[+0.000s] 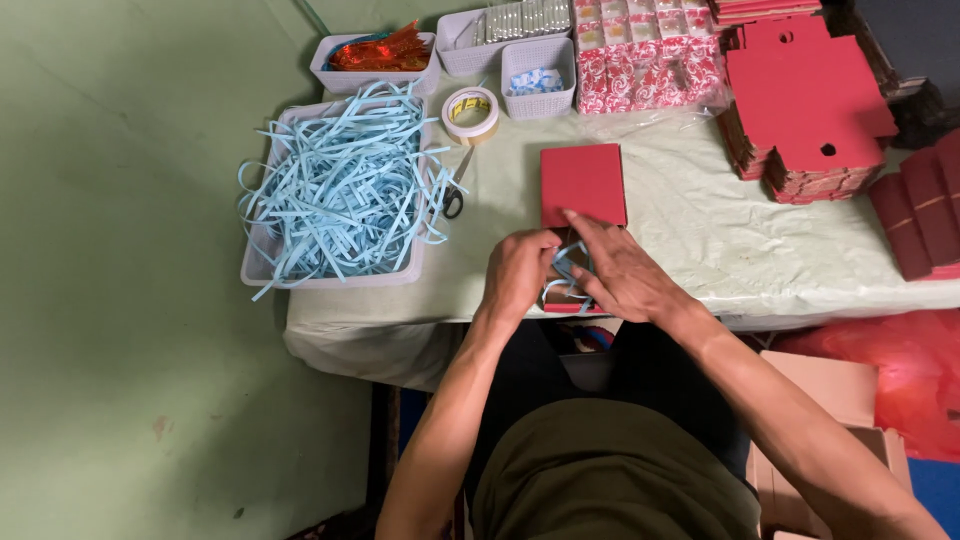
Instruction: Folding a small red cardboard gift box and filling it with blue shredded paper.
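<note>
An open red gift box (583, 184) lies at the table's near edge, its lid flipped up toward the back. Both hands are down in the box's lower half. My left hand (519, 274) presses on light blue shredded paper strips (568, 268) inside it. My right hand (618, 268) lies across the box with fingers spread, also pressing on the strips. The bottom of the box is mostly hidden under the hands.
A grey tray (262, 262) heaped with blue paper shreds sits at the left. Behind it stand a tape roll (471, 111), scissors (454, 199), and small baskets (538, 64). Stacks of flat red box blanks (812, 110) fill the right side. A cardboard box (838, 400) stands on the floor.
</note>
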